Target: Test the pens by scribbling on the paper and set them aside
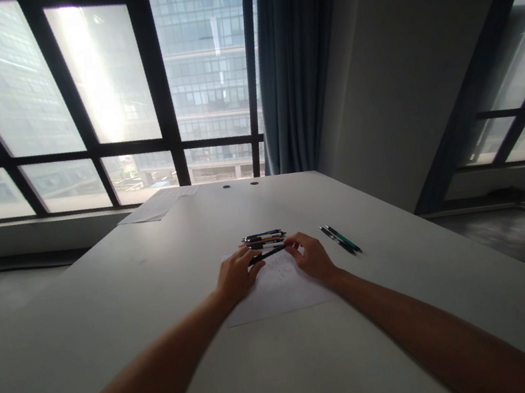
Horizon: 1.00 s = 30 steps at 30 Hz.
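Observation:
A dark pen (271,253) spans the gap between my two hands, slightly higher at its right end. My left hand (239,273) pinches its left end between thumb and fingers. At the other end, the fingertips of my right hand (309,256) close on the pen. Just beyond them lies a row of several pens (263,237), side by side and roughly crosswise. Under my hands is a white sheet of paper (275,297) with faint marks near its upper middle, partly covered by my hands.
To the right, two pens (340,239) lie slanted on the white table (214,381). Loose papers (152,207) rest at the far left corner. Two round grommets (254,183) sit near the far edge. Windows and a blue curtain (294,62) stand behind.

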Tool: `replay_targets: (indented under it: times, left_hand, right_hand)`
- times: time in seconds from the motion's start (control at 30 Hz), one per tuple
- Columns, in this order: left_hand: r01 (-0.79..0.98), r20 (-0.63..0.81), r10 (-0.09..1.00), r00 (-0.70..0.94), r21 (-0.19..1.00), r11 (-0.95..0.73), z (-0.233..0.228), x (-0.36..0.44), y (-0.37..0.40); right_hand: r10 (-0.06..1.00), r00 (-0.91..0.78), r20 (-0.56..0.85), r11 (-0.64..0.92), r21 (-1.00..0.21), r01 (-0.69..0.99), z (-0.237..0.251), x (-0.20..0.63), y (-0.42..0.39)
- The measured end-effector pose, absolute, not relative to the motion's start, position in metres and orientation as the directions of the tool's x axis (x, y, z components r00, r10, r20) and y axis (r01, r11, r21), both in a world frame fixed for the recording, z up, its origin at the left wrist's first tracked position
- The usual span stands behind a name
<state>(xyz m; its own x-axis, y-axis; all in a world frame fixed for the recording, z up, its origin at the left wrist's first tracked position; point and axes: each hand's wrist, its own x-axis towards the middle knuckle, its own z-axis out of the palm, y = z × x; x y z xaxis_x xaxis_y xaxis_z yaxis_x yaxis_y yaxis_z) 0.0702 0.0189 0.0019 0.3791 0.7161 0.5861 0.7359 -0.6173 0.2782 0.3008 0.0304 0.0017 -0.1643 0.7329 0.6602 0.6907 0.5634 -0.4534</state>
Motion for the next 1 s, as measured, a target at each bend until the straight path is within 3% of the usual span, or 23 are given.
replay_targets:
  times: [0.23, 0.47, 0.63, 0.83, 1.0]
  left_hand:
    - [0.707, 0.594, 0.694, 0.408, 0.275, -0.651, 0.004, 0.071, 0.017]
    - [0.804, 0.634, 0.672, 0.383, 0.13, -0.581, 0.008, 0.071, 0.017]
    - [0.721, 0.635, 0.568, 0.524, 0.023, -0.692, 0.011, 0.072, 0.014]
    - [0.69, 0.568, 0.598, 0.565, 0.072, -0.72, 0.006, 0.074, 0.013]
    - [0.713, 0.531, 0.63, 0.567, 0.068, -0.698, 0.005, 0.073, 0.013]
  right_hand:
    - [0.809, -0.131, 0.573, 0.46, -0.477, 0.749, 0.002, 0.302, 0.031]
    - [0.736, -0.241, 0.633, 0.551, -0.353, 0.756, 0.003, 0.299, 0.028]
    - [0.693, -0.332, 0.64, 0.64, -0.335, 0.692, 0.006, 0.285, 0.017]
    - [0.74, -0.332, 0.585, 0.636, -0.446, 0.63, 0.009, 0.279, 0.01]
    - [0.681, -0.378, 0.627, 0.704, -0.417, 0.575, 0.007, 0.282, 0.013]
